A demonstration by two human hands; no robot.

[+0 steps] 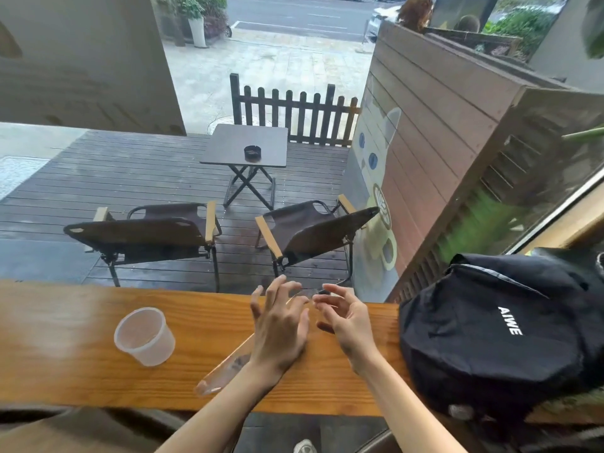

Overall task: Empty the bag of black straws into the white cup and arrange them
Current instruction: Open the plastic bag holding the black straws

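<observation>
head view: left hand (pixel 281 328) lies spread over the clear bag (pixel 225 371), flat on the counter (pixel 65 371). right hand (pixel 349 322) is loosely curled at its far end, no clear pinch. cup (pixel 143 336) stands well to the left. risk: bag opened away from the cup, straws scatter or roll off.

One readable word: AIWE
White capitals "AIWE" are showing on the black backpack (pixel 496 328); left of the backpack, dark print on the clear bag (pixel 228 366) is blurring beyond reading.
</observation>
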